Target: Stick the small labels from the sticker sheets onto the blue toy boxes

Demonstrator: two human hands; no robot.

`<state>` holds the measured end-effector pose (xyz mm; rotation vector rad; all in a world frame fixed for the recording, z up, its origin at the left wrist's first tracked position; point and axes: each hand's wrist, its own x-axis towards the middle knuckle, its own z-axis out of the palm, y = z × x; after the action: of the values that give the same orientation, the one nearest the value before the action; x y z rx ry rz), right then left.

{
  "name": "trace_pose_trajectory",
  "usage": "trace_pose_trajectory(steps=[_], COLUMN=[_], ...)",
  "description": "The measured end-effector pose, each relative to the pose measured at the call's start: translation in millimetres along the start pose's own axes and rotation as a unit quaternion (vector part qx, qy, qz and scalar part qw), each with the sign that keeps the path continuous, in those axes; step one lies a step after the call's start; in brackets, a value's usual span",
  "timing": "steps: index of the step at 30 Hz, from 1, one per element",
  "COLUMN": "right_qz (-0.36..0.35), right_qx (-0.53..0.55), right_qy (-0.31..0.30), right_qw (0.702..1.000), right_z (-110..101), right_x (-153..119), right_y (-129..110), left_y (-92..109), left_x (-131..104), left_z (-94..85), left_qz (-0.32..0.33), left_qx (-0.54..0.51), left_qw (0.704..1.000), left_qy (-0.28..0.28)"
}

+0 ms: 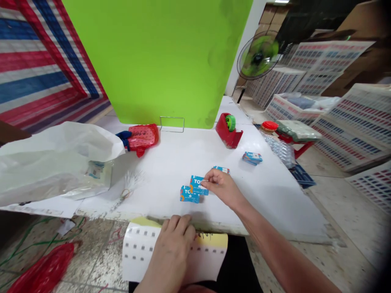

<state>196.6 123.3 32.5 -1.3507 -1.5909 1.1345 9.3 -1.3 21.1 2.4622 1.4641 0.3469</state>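
A sticker sheet [140,244] with rows of small dark squares and a yellow top edge rests over my lap. My left hand [175,242] lies on it with bent fingers, pressing it near the table's front edge. Above the blue cards [197,184] in the middle of the white table, my right hand [220,185] pinches something small and pale between thumb and finger. More blue cards [189,194] overlap these at the lower left. Another blue card [222,169] shows partly behind my right hand. A small stack of blue cards [252,158] sits farther right.
A red tape dispenser [229,131] stands at the back right of the table [171,158]. A green panel [161,61] rises behind. At left lie a white plastic bag [58,162] and a red package [143,137]. A fan [258,57] and crates [357,126] are beyond.
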Motion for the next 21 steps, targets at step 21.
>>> trace_pose_trajectory(steps=[21], right_qz=[-0.095], right_qx=[-0.080], right_qy=[0.051], right_qw=[0.991], right_z=[22.5], right_x=[-0.8], right_y=[16.8], left_y=[-18.0], left_x=[30.1], left_z=[19.6], left_qz=[0.044], left_qx=[0.108], left_qw=[0.987], left_qy=[0.112])
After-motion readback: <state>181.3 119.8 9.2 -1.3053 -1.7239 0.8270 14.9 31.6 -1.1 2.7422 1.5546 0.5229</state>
